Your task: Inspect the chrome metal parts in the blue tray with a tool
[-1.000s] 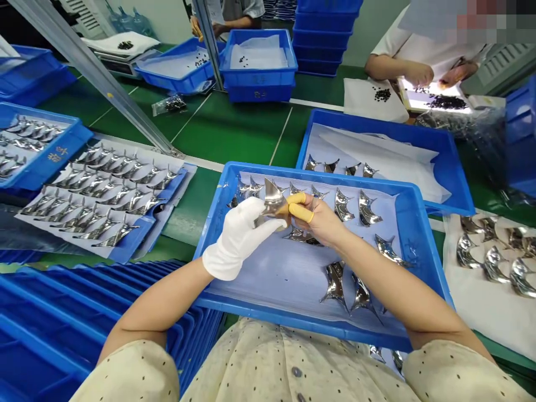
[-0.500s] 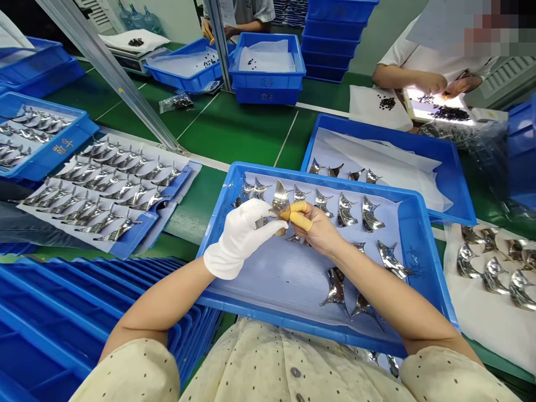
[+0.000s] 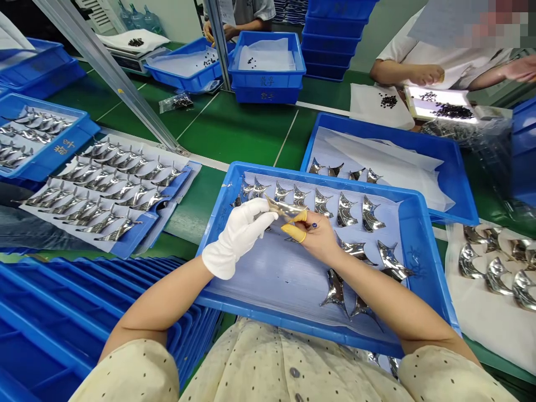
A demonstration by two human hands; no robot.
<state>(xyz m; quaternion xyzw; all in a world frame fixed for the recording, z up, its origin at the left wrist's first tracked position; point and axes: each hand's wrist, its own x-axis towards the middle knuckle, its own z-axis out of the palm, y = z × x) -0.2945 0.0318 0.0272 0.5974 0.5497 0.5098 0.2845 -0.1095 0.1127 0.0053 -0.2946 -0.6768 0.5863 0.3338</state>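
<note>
Between my two hands, above the blue tray [image 3: 435, 279], is a shiny curved metal piece [image 3: 287, 210] with pointed ends. My left hand [image 3: 240, 237], in a white glove, pinches its left end. Yellow finger covers sit on the thumb and index finger of my right hand [image 3: 316, 237], which grips the right end. Similar metal pieces [image 3: 347, 210] stand in a row along the tray's far side, on a pale liner [image 3: 268, 285]. More of them, such as one piece [image 3: 335, 290], lie near my right forearm.
A second blue tray [image 3: 458, 195] with white sheets adjoins mine at the back right. Rows of metal pieces [image 3: 113, 184] lie at left, others [image 3: 496, 276] on white paper at right. Stacked blue trays [image 3: 84, 312] fill the lower left. A metal post [image 3: 113, 78] crosses the left. Co-workers' hands [image 3: 431, 75] are beyond.
The metal piece has turned from upright to lying nearly level between my hands. My right hand has shifted slightly right. At the back right, a co-worker's hand has moved away from the lit panel.
</note>
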